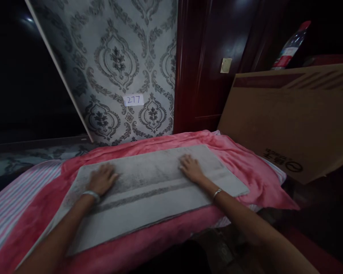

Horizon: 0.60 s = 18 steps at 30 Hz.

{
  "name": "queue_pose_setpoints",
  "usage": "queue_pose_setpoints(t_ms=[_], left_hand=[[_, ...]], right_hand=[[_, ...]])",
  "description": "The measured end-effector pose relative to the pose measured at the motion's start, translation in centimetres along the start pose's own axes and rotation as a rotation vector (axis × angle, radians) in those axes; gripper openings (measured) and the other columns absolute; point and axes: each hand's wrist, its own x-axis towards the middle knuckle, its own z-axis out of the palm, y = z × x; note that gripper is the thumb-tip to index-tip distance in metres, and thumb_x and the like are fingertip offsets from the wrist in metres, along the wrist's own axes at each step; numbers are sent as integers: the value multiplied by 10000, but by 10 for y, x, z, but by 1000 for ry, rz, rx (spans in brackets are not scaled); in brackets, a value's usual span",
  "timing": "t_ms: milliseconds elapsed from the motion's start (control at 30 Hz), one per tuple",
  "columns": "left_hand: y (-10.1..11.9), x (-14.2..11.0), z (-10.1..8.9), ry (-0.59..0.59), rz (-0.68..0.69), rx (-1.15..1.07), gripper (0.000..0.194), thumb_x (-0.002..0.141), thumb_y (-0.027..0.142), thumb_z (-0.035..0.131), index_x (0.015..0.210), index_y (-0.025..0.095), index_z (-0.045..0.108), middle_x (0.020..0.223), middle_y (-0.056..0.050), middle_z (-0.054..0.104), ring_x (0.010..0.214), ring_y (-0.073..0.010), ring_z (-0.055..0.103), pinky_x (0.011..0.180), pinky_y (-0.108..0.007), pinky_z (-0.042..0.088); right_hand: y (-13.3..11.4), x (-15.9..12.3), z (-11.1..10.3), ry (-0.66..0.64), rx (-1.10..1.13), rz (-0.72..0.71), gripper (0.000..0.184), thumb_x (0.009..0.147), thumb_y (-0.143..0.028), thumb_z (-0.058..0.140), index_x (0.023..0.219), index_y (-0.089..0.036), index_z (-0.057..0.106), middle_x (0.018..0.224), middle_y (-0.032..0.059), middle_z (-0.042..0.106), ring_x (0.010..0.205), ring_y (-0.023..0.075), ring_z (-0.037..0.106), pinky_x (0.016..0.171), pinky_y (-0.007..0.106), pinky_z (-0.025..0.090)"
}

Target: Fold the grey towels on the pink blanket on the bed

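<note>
A grey and white cloth (pixel 160 205) with darker stripes is spread flat on a pink blanket (pixel 240 160). My left hand (pixel 102 179) lies on the left part of the cloth, fingers apart and a little blurred. On its upper right part rests my right hand (pixel 191 167), also with fingers spread. Neither hand grips anything; both palms face down. A bracelet circles each wrist. The cloth's left edge is partly covered by my left forearm.
Under the blanket shows a striped sheet (pixel 23 194). A large cardboard box (pixel 286 121) stands at the right, with a red-capped bottle (pixel 288 49) behind its top edge. Patterned wallpaper (pixel 117 61) with a paper label (pixel 133 100), and a dark red door (pixel 208 76), form the back.
</note>
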Motion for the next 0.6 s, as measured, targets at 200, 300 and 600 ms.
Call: queue_pose_setpoints(t_ms=[200,300,600], left_hand=[[125,40,29,-123,463,-114,599,983,472,371,1556,299,362,1644,-82,308,1530,-301,243,1205,-613,186],[113,56,41,-147,418,-104,596,991,466,338,1556,278,367,1648,-84,293,1535,-294,229,1206,-605,186],[-73,72,44,-147,-83,15,619,969,425,281,1563,266,354,1628,-73,338,1516,-293,280,1203,-583,189]], right_hand=[[-88,42,16,-98,111,-426,599,1030,-550,351,1578,-311,313,1668,35,222,1533,273,169,1214,557,150],[-55,64,18,-97,90,-331,591,1038,-535,322,1572,-282,341,1662,52,238,1527,291,190,1211,558,158],[146,69,17,-107,-76,267,593,1034,-519,185,1587,-336,298,1675,36,202,1520,307,214,1173,589,245]])
